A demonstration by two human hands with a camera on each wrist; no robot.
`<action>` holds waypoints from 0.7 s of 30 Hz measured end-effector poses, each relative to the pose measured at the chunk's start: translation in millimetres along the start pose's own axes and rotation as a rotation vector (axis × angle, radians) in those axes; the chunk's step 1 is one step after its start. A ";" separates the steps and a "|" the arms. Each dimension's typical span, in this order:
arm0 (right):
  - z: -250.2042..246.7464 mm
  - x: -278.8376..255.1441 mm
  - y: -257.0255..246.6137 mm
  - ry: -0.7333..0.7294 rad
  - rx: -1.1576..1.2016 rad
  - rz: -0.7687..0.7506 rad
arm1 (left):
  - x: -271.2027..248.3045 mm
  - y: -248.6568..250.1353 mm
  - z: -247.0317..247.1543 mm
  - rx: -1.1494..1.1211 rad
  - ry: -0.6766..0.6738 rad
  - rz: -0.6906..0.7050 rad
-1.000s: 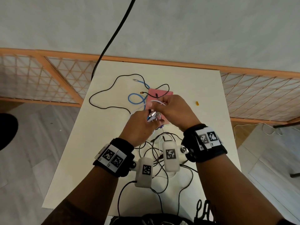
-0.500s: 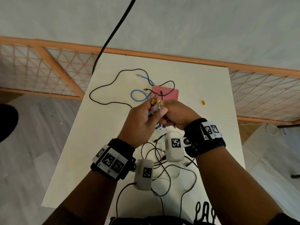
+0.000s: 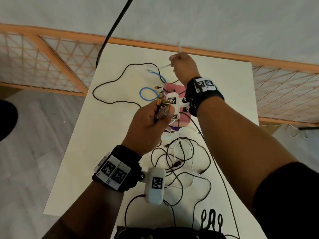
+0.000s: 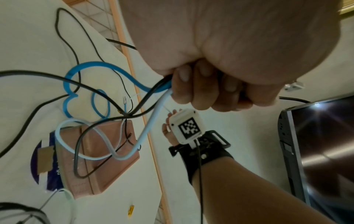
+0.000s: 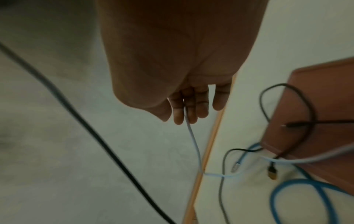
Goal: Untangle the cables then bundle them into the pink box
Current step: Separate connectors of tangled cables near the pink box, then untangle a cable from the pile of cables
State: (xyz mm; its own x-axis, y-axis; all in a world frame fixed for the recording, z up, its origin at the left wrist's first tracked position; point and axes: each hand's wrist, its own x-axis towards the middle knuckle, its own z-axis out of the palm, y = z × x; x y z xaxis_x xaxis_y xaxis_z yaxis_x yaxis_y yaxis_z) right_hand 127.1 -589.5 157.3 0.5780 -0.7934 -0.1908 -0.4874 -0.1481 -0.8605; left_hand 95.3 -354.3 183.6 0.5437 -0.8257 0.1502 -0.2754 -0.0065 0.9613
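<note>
My left hand [image 3: 162,114] is raised over the table's middle and grips a bunch of cable ends, gold plugs [image 3: 161,102] sticking up from the fist. In the left wrist view the left hand [image 4: 201,91] holds a blue cable [image 4: 91,65], a black cable and a white cable [image 4: 153,121] together. My right hand [image 3: 177,59] is up near the far table edge, and in its wrist view the right hand [image 5: 184,112] pinches the thin white cable [image 5: 193,141] between its fingers. The pink box [image 3: 170,87] [image 4: 95,151] [image 5: 316,106] lies shut under cable loops.
A tangle of black cables [image 3: 181,161] lies on the white table [image 3: 103,135] near me. One long black cable [image 3: 110,87] loops to the left. A thick black cord [image 3: 117,23] hangs from above. A purple-and-white item [image 4: 46,163] lies beside the box, a small yellow piece [image 4: 130,210] to its right.
My right hand has left the left hand and gone up and away toward the far edge, drawing the white cable out. The left hand keeps its bunch of plugs.
</note>
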 end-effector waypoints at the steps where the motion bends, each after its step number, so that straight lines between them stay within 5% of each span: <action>1: 5.7 4.9 7.4 -0.023 -0.033 0.026 | 0.2 -1.0 -0.1 -0.035 -0.003 -0.008; 15: 14.0 -14.3 40.4 -0.174 -0.335 0.184 | -4.2 -11.2 3.8 -0.266 -0.019 -0.108; 21: -33.3 -65.3 75.6 -0.105 -0.115 0.108 | -11.4 -10.0 -2.6 -0.278 -0.044 -0.117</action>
State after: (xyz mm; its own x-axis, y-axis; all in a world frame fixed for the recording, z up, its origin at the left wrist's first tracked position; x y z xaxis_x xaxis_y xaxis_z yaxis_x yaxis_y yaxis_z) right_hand 30.7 -568.5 120.4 0.5808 -0.7430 -0.3327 -0.6181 -0.1366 -0.7742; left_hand 93.9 -343.4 172.9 0.5220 -0.8524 0.0307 0.0181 0.0471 0.9987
